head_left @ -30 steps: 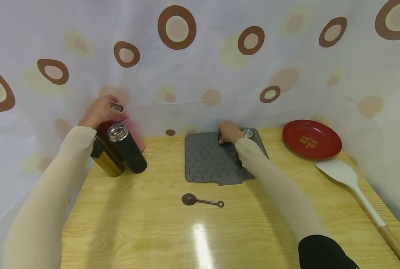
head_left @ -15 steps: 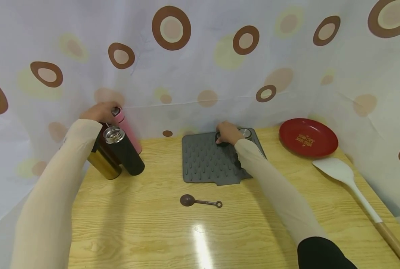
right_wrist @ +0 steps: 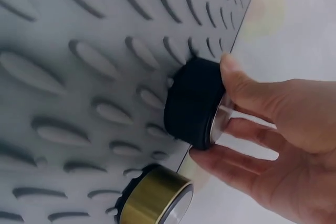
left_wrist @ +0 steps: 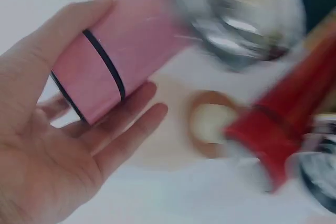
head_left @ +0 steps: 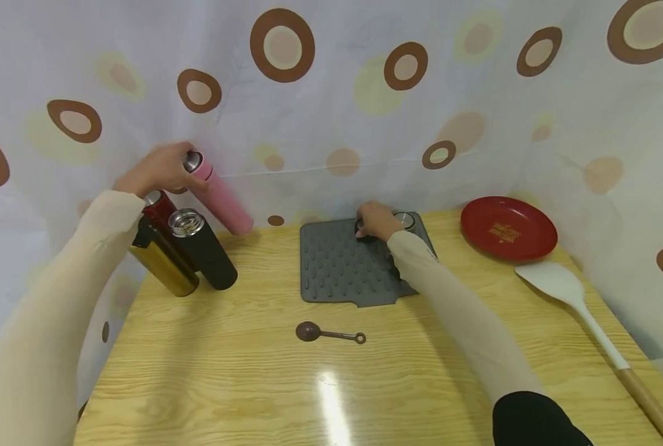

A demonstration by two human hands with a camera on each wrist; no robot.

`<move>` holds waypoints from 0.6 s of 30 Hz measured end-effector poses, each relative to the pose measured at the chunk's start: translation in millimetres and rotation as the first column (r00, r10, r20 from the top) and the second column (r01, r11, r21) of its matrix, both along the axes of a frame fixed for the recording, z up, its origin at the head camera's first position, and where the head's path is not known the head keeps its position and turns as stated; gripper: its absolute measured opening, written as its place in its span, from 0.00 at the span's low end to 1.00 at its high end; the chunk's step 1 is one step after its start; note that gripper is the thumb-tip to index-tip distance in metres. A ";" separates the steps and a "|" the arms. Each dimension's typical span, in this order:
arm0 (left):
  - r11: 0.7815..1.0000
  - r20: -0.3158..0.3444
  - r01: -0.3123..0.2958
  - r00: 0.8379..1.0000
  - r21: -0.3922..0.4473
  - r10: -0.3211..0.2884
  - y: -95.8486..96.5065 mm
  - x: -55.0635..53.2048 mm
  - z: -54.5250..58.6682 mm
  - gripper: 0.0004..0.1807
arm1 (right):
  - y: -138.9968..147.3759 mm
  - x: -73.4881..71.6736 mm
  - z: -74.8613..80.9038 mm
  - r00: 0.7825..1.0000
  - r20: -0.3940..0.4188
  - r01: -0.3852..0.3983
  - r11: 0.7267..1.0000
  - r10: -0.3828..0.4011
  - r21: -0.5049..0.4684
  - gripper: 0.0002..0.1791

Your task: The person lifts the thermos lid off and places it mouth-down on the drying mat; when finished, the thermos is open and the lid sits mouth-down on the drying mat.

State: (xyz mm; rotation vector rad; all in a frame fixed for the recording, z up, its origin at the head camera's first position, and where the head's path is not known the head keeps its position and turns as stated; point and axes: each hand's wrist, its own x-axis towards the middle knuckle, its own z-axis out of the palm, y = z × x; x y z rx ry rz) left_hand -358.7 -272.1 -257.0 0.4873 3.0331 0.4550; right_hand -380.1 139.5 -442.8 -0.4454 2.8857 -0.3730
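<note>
At the back left, my left hand (head_left: 161, 167) grips the upper end of a pink thermos (head_left: 222, 201), which stands out to the right of the other bottles. The left wrist view shows thumb and fingers around its pink cap (left_wrist: 86, 85). On a grey ridged drying mat (head_left: 331, 266), my right hand (head_left: 378, 220) pinches a black bottle lid (right_wrist: 194, 103) between thumb and fingers; the lid sits on the mat's ridges. Close beside it on the mat is a gold lid (right_wrist: 157, 195) with a silver top.
An open black thermos (head_left: 205, 254), a red thermos (head_left: 166, 220) and a gold thermos (head_left: 166, 266) stand grouped at the left. A brown spoon (head_left: 331, 333) lies in front of the mat. At the right are a red plate (head_left: 504, 226) and a long white spatula (head_left: 559, 288).
My left hand has drawn the pink thermos up and to the right, out from behind the other bottles. The right hand has stayed at the black lid.
</note>
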 end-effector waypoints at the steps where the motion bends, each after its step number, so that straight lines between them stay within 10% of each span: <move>1: 0.999 -0.020 -0.016 1.000 0.032 0.017 1.8 6.3 10.8 0.41 | -1.3 0.2 0.5 1.000 -0.005 -0.005 1.000 0.005 -0.001 0.26; 3: 0.974 -0.024 -0.048 0.998 0.222 0.054 6.8 18.4 28.5 0.42 | -3.3 -0.1 1.3 1.000 -0.011 -0.013 1.000 0.013 -0.003 0.25; 5: 0.830 0.001 -0.045 0.999 0.556 0.053 14.0 26.5 37.3 0.42 | -1.9 -0.8 0.8 1.000 -0.021 -0.008 1.000 0.008 0.001 0.25; 6: 0.687 0.018 -0.041 0.999 0.726 0.041 19.1 29.8 38.7 0.41 | -0.5 -1.1 0.1 1.000 -0.025 0.000 1.000 0.000 0.004 0.25; 9: 0.121 0.006 -0.002 0.999 0.993 -0.032 38.1 37.5 31.5 0.41 | 4.5 -1.5 -2.4 0.999 -0.032 0.013 1.000 -0.012 0.007 0.27; 11: -0.123 -0.045 0.038 0.998 0.992 -0.053 52.9 44.0 23.7 0.36 | 6.2 -1.3 -4.1 0.999 -0.040 0.006 1.000 -0.006 0.003 0.28; 14: -0.289 -0.067 0.037 0.993 0.957 -0.094 76.6 58.5 13.1 0.30 | 6.5 -1.0 -6.2 0.999 -0.051 -0.007 1.000 0.007 0.000 0.29; 16: -0.331 -0.073 0.012 0.982 0.943 -0.173 92.0 67.8 5.9 0.31 | 5.9 -1.0 -7.8 0.998 -0.063 -0.010 1.000 0.010 0.001 0.28; 18: -0.323 -0.045 -0.044 0.964 0.945 -0.261 105.9 79.8 -2.1 0.35 | 5.2 -1.6 -9.3 0.998 -0.065 -0.005 1.000 0.005 0.006 0.28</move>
